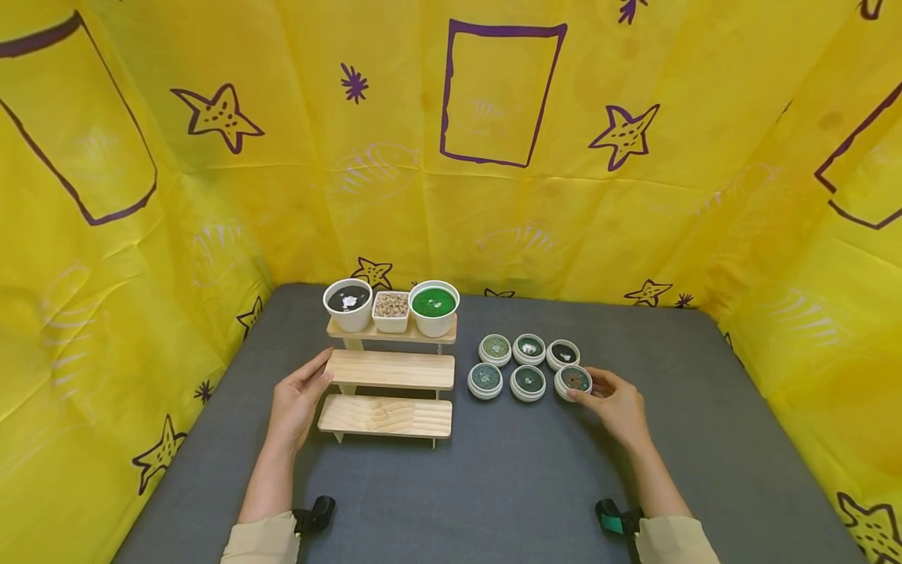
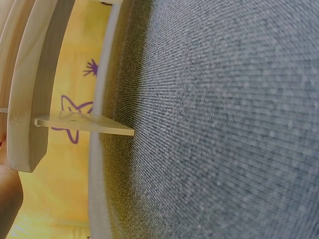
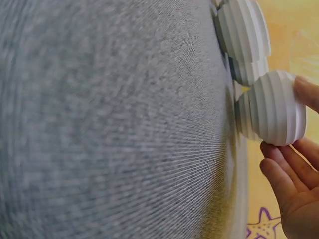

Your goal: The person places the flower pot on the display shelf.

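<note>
My left hand (image 1: pixel 296 399) grips the left end of the middle board of a three-tier wooden stand (image 1: pixel 391 370), thumb in front. In the left wrist view, part of that hand (image 2: pixel 7 194) shows beside the board ends (image 2: pixel 32 94). On the right, my right hand (image 1: pixel 620 406) holds a small white ribbed pot (image 1: pixel 574 382) between thumb and fingers. Its brownish-green top faces up. This pot is the front right one of two rows of similar pots (image 1: pixel 528 382) with green or dark tops. In the right wrist view, fingers and thumb touch the ribbed pot's (image 3: pixel 274 107) side.
On the stand's top tier are a white cup with a dark filling (image 1: pixel 350 305), a square dish of tan pebbles (image 1: pixel 391 312) and a white cup with a green filling (image 1: pixel 434 309). A grey cloth (image 1: pixel 465 493) covers the table. Yellow patterned curtains (image 1: pixel 423 211) surround it.
</note>
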A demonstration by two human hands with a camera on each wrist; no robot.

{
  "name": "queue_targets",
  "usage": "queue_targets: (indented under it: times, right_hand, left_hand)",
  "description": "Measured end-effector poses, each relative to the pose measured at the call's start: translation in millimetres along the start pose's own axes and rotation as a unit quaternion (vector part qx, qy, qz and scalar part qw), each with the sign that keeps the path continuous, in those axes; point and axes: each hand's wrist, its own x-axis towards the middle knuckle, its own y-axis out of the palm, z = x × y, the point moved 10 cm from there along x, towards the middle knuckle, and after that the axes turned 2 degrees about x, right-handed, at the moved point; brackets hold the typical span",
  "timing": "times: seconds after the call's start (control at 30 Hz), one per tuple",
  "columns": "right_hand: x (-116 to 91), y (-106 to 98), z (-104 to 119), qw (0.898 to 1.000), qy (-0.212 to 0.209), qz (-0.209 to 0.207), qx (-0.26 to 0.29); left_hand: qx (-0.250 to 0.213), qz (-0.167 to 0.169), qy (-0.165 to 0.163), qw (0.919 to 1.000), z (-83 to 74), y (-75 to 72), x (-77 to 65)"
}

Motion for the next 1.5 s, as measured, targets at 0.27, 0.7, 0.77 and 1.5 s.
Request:
queue_targets:
  times: [0.27,0.7,0.77,1.5]
  right_hand:
    - [-0.2,-3.9,6.8,1.0,-0.002,-0.013,-0.005]
    - [-3.9,-6.2,28.9,0.999,0.002,-0.028,0.041]
    - [-5.0,-3.7,36.0,0.998,-0.002,-0.024,0.053]
    - [-17.3,45.3,110.1,0.987,-0.058,0.056,0.137]
  left_hand:
    - [0.011,0.003,-0.018,0.9998,0.8,1.2,0.9]
    - [0.002,0.003,-0.005,1.0,-1.6,0.9,0.1]
    - [0.002,0.002,-0.008,1.0,-0.8,0.6,0.6]
    - [-0.013,0.004,-0.003,0.9999,-1.1,1.9,1.3]
